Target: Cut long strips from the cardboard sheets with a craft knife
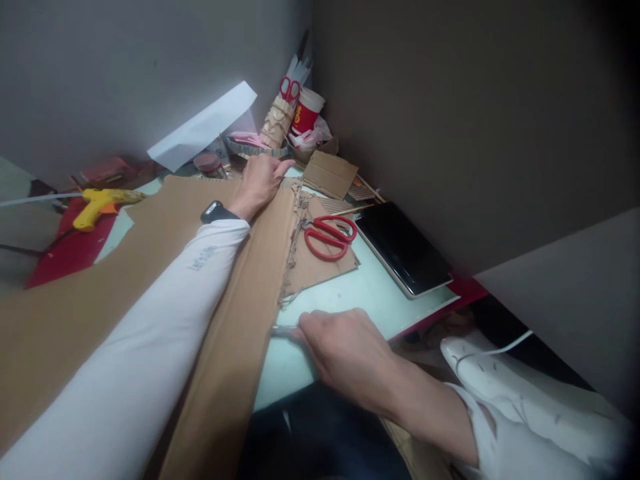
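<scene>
Left hand [257,183] presses flat on the cardboard sheet [165,300], which runs lower left to upper centre, while the right hand [345,350], closed round a small metal tool [283,330], meets its near edge at lower centre.

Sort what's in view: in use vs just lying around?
In use: large cardboard sheet, pressed flat by left hand; small metal tool gripped in right hand at the sheet's edge.

Lying about: red scissors, yellow glue gun, black tablet, red-and-white cup, white paper.
</scene>
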A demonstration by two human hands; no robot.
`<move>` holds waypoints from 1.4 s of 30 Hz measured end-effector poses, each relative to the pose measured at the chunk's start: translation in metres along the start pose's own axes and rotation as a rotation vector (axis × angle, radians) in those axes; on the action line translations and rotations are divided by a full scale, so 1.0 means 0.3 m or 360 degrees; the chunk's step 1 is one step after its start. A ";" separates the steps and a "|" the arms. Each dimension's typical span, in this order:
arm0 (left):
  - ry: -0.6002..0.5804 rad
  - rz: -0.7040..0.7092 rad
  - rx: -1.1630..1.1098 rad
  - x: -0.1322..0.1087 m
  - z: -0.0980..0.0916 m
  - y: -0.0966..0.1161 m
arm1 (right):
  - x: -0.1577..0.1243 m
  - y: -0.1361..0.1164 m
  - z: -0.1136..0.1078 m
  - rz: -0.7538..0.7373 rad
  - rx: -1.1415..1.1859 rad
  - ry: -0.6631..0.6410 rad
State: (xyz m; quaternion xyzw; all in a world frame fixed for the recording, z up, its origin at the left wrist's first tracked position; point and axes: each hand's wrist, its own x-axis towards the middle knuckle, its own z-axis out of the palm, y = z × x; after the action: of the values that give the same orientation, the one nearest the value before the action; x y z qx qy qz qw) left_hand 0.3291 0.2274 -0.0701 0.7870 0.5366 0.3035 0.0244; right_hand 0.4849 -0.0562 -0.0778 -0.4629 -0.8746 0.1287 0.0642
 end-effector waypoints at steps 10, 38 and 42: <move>0.0024 -0.0026 -0.0004 -0.002 0.002 -0.029 | -0.024 -0.035 0.012 0.0090 0.0033 -0.0055; -0.0109 -0.0021 0.0081 -0.021 0.021 -0.065 | -0.039 -0.129 0.008 0.0073 0.0044 -0.0317; -0.0308 0.0350 0.0209 -0.093 -0.033 -0.068 | -0.042 -0.129 0.011 0.0072 -0.0005 -0.0267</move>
State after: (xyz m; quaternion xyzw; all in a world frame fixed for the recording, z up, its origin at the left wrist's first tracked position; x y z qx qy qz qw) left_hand 0.3005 0.2091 -0.0821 0.8665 0.4610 0.1915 -0.0090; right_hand 0.4605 -0.0880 -0.0699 -0.4703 -0.8664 0.1672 -0.0129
